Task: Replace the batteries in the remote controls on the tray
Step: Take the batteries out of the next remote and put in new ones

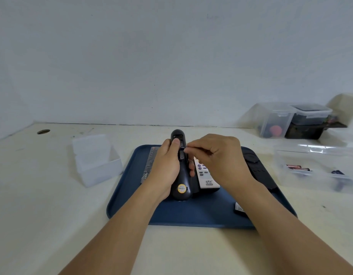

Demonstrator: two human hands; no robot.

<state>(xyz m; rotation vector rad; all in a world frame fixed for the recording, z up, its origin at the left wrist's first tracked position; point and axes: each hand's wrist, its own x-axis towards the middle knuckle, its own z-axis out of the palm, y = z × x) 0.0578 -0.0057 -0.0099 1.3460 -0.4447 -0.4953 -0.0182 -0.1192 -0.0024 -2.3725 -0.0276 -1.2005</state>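
Observation:
My left hand (pixel 165 167) grips a black remote (pixel 181 183) held back side up over the blue tray (pixel 132 195), its battery bay open near the far end. My right hand (pixel 217 155) pinches a dark battery (pixel 182 148) at the edge of that bay. A white remote (pixel 204 175) lies on the tray beside the black one. A grey remote (pixel 151 159) lies at the tray's left, partly hidden by my left hand. Another black remote (pixel 257 167) lies at the tray's right side. A small black cover piece (pixel 239 208) peeks out by my right forearm.
An empty clear box (pixel 96 159) stands left of the tray. A clear bin (pixel 318 169) holding batteries (pixel 296 167) sits to the right. Lidded plastic containers (pixel 291 120) stand at the back right against the wall. A round hole (pixel 43 132) is in the table's far left.

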